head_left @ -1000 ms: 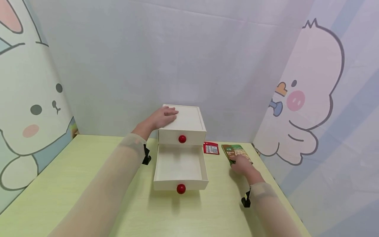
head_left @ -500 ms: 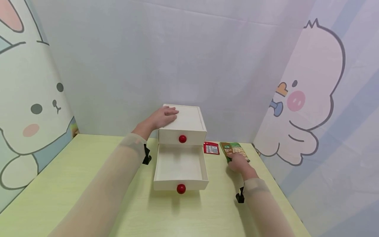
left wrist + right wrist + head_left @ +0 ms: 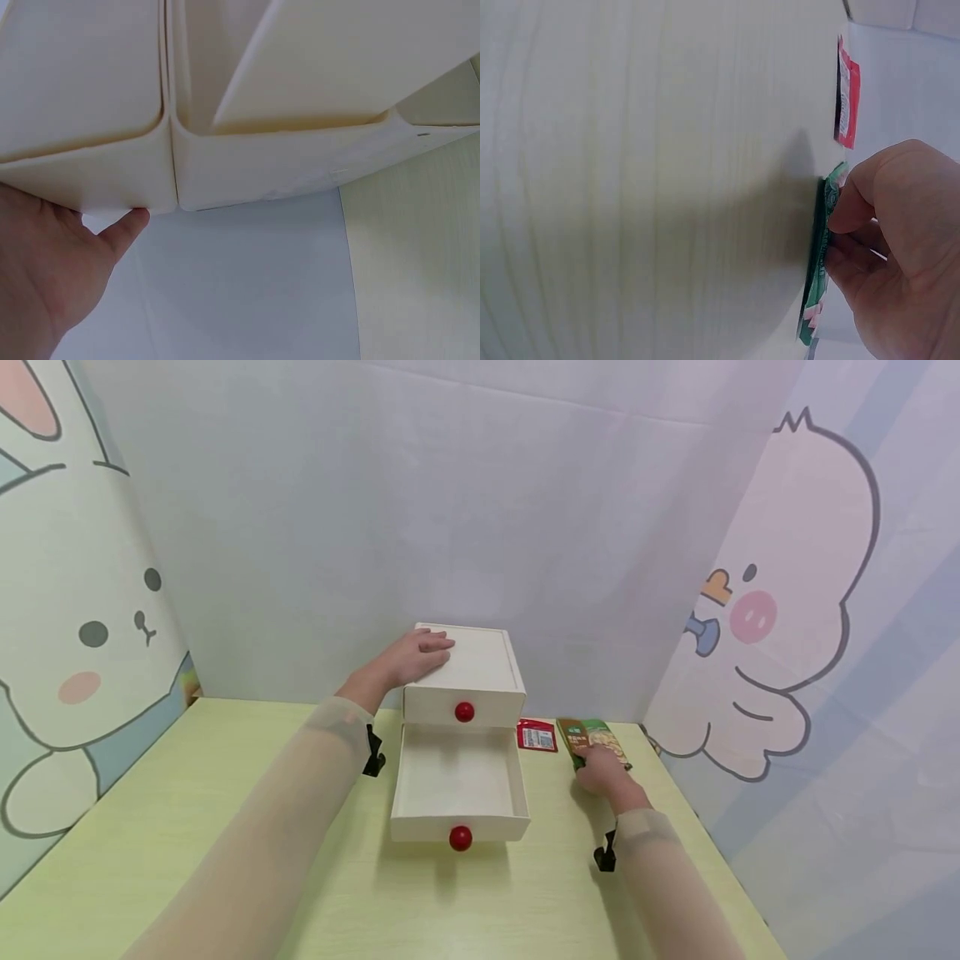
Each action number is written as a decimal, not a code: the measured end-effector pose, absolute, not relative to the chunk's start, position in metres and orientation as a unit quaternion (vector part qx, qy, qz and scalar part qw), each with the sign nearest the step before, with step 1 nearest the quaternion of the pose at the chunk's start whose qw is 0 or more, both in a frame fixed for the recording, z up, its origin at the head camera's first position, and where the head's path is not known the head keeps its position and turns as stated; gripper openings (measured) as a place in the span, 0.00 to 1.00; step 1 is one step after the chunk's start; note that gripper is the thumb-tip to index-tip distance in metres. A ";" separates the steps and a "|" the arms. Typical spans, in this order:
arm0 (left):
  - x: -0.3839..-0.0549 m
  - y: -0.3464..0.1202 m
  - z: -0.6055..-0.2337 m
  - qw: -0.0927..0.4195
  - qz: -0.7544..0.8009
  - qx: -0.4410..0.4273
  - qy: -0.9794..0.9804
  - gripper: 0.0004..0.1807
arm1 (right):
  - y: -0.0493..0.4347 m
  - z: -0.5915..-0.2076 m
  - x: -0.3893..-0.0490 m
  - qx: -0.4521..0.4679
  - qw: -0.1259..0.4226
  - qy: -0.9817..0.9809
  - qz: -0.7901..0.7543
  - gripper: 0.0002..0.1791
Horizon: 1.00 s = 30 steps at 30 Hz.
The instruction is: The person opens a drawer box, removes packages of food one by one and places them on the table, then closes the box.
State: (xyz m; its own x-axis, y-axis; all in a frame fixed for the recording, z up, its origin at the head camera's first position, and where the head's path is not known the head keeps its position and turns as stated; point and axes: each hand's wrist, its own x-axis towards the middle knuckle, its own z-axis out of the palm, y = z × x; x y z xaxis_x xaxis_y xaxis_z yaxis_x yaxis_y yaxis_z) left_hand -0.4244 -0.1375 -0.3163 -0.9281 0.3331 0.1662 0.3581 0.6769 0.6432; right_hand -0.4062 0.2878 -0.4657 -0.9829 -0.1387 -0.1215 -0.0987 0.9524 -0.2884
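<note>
In the head view a white two-tier drawer unit stands mid-table. Its lower drawer is pulled out with nothing inside; the upper one is closed. My left hand rests on the unit's top, fingers fairly straight. The left wrist view has its thumb against the side of the upper tier. To the right, my right hand holds the near left edge of a green and brown food packet with curled fingers, close over the table. The right wrist view shows fingertips right at the packet's face.
A smaller red packet with a white label lies between the unit and the green packet. Red knobs stick out from the drawer fronts. Cloth walls with cartoon animals border the pale yellow-green table at the back and sides.
My right hand and the green packet have shifted left and slightly back, mostly in the first half second. The left hand keeps its place on the unit.
</note>
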 end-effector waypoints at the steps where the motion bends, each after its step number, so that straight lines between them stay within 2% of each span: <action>1: -0.425 -0.138 -0.316 0.018 -0.355 -0.189 -0.915 0.30 | 0.288 -0.466 -0.407 -0.059 0.073 0.986 -0.141 0.37; 7: -0.424 -0.138 -0.316 0.019 -0.359 -0.192 -0.913 0.30 | 0.290 -0.468 -0.410 -0.070 0.067 0.986 -0.135 0.35; 20: -0.420 -0.139 -0.314 0.022 -0.362 -0.192 -0.912 0.29 | 0.290 -0.449 -0.393 -0.097 -0.060 0.970 -0.216 0.26; 30: -0.420 -0.137 -0.313 0.016 -0.362 -0.182 -0.914 0.29 | 0.269 -0.424 -0.369 -0.148 -0.105 0.940 -0.288 0.21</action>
State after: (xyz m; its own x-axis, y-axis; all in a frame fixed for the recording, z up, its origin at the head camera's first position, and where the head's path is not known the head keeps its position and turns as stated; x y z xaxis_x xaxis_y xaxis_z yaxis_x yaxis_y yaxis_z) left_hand -0.4199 -0.1370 -0.3133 -0.9331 0.3211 0.1621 0.3449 0.6711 0.6562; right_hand -0.3693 0.2693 -0.4238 -0.9338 -0.2181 0.2837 -0.3397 0.7896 -0.5110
